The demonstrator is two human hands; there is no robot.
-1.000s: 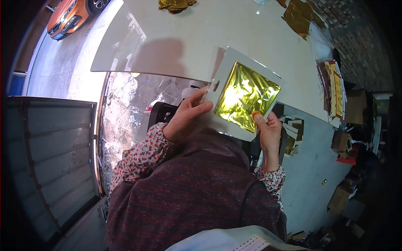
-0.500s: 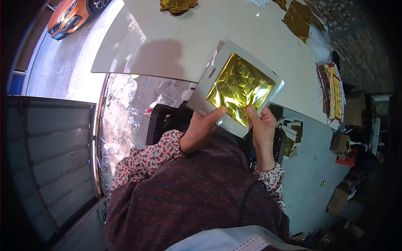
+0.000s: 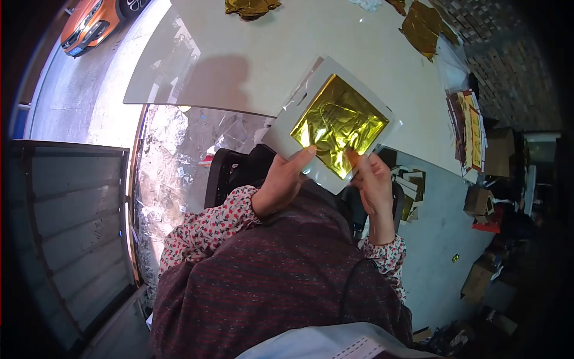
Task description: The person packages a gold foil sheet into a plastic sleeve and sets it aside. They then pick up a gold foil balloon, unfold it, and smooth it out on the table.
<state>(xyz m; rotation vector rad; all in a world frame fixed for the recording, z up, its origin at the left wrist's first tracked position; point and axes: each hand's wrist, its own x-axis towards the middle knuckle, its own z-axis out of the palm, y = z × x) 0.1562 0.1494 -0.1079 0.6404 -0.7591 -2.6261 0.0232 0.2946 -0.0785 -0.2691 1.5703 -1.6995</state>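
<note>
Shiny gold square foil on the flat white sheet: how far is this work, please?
Done, it seems: the shiny gold foil sits within the flat white sheet. In hand: the bare left hand holds the near edge; the bare right hand is there too, fingertips blurred. Left, perhaps: smoothing, as creases show.

The left grip point(image 3: 284, 182) has most fingers hidden behind the gold packet point(image 3: 339, 125); the right grip point(image 3: 374, 182) has a blurred thumb tip. Beyond both grips, the top edge crops a gold foil piece point(image 3: 252, 7) and an orange car point(image 3: 86, 25).
</note>
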